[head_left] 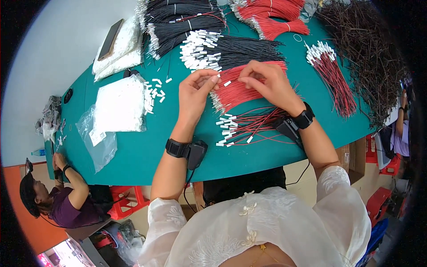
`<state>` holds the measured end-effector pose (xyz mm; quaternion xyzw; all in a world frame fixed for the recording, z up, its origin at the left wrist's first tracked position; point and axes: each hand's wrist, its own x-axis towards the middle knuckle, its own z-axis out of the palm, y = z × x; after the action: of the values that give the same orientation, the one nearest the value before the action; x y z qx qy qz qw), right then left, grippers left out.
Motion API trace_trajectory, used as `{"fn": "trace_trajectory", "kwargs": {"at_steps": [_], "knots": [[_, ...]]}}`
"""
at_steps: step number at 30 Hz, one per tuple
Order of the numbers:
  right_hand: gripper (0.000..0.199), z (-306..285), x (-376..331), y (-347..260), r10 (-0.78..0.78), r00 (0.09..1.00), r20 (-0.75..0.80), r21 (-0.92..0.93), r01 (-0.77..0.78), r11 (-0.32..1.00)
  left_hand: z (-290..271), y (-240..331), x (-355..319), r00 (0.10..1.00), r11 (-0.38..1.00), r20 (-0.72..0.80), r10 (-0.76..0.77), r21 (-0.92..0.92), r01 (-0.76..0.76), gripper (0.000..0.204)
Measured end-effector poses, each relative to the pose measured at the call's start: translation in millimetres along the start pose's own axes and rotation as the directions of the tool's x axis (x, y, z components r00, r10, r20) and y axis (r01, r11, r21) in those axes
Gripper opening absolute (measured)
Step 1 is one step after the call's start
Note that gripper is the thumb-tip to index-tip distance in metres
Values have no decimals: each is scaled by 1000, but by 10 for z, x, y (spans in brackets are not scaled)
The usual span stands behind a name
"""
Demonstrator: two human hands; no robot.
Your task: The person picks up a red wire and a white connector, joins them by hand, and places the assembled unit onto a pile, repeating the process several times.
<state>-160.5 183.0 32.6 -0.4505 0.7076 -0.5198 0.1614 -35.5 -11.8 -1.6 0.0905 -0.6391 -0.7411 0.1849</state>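
My left hand [195, 94] is closed in a pinch above the left end of a red wire bundle [240, 95]; what its fingertips hold is too small to make out. Opposite it, my right hand [269, 85] pinches thumb and forefinger together over the same bundle, its grip hidden by the fingers. In the gap between the hands shows a small white connector housing [227, 83]. Black wires [249, 50] with white housings [200, 49] on their left ends lie just beyond. Nearer me, a loose pile of red and black wires [255, 123] with white housings rests beside my right wrist.
Loose white housings [153, 95] lie next to a full clear bag [119, 107] on the green table [200, 155]. More black bundles [173, 31] and red bundles [280, 27] are at the back. Paired wires [331, 80] and a dark tangled heap [362, 58] sit right. A person [62, 191] works at left.
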Motion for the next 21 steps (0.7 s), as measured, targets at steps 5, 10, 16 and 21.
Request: {"fn": "trace_trajectory", "kwargs": {"at_steps": [5, 10, 16, 21], "knots": [[13, 41, -7, -60, -197, 975, -102, -123, 184, 975, 17, 7, -15, 1000, 999, 19, 4, 39, -5, 16], [12, 13, -12, -76, -398, 907, -139, -330, 336, 882, 60, 35, -37, 998, 998, 54, -19, 54, 16, 15], [12, 36, 20, -34, -485, 861, -154, -383, 400, 833, 63, 3, -41, 996, 998, 84, -24, 58, 20, 15], [12, 57, 20, -30, -497, 853, -159, -406, 402, 820, 68, 1, -46, 996, 999, 89, -16, 44, 12, 14]]}}
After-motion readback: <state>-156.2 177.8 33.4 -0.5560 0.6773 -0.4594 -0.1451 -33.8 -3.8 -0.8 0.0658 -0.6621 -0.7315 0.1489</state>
